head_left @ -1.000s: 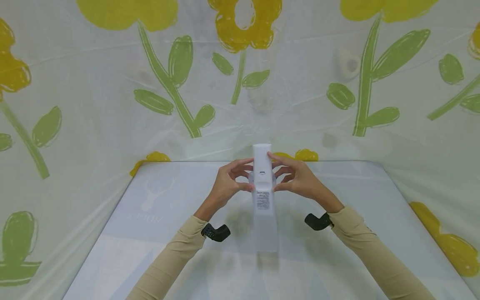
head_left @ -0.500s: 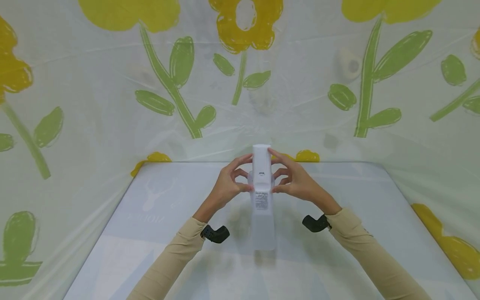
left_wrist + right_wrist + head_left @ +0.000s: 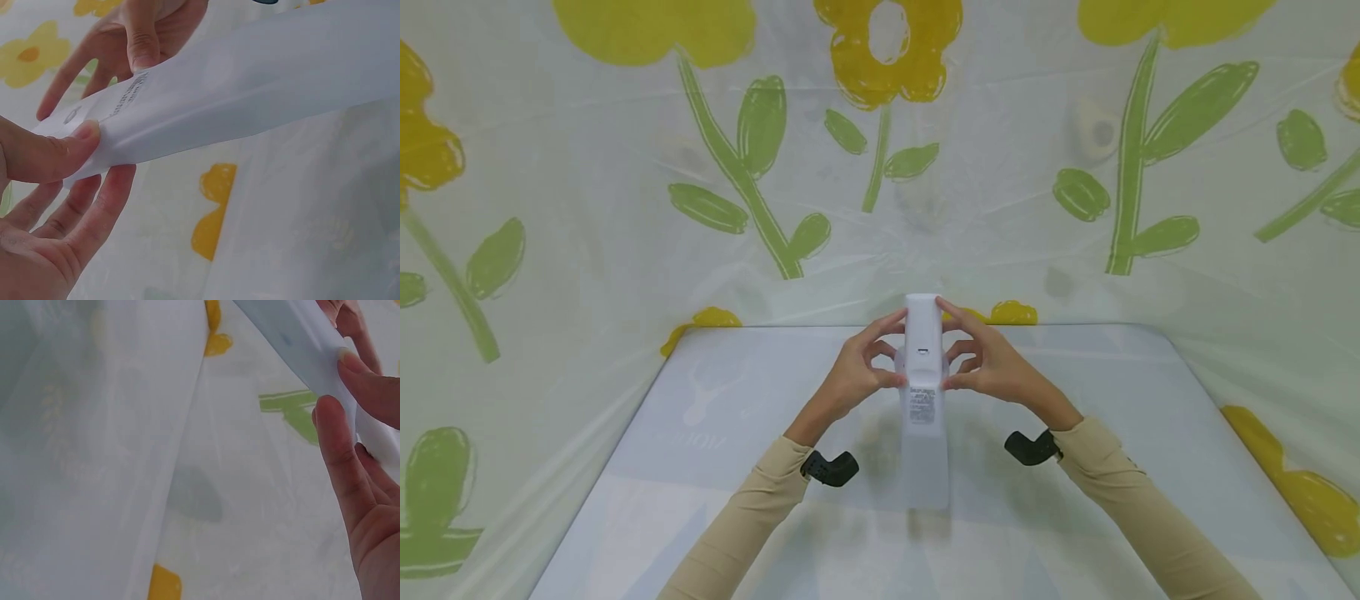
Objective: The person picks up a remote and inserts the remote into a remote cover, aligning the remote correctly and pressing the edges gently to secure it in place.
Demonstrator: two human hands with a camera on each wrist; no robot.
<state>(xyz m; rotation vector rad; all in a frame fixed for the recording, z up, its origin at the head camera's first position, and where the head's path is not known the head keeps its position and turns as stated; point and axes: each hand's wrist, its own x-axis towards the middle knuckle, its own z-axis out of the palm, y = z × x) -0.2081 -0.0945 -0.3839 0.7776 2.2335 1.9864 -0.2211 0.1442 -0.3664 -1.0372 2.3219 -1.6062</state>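
Observation:
In the head view, a long white plastic device point(image 3: 925, 467) stands out from my hands toward me, its near end wider than its far end. It carries a printed label point(image 3: 922, 406) and a small slot point(image 3: 922, 352); part of a rounded piece shows behind it at both sides. My left hand point(image 3: 854, 367) pinches its left side, thumb on the near part and fingers farther up. Opposite, my right hand point(image 3: 1000, 362) holds the right side, index fingertip at the top edge. The left wrist view shows the thumb on the white body point(image 3: 206, 112); the right wrist view shows thumb and fingers gripping its edge.
Below the hands lies a pale table point(image 3: 715, 467) with a faint printed deer head point(image 3: 703, 392). Behind and around it hangs a white sheet point(image 3: 1000, 208) printed with yellow flowers and green leaves. Black wrist cameras point(image 3: 831, 469) sit on both sleeves.
The device's near end has swung slightly left, and its far end sits a little lower in view. The right hand shifted slightly left with it. Both hands keep their hold.

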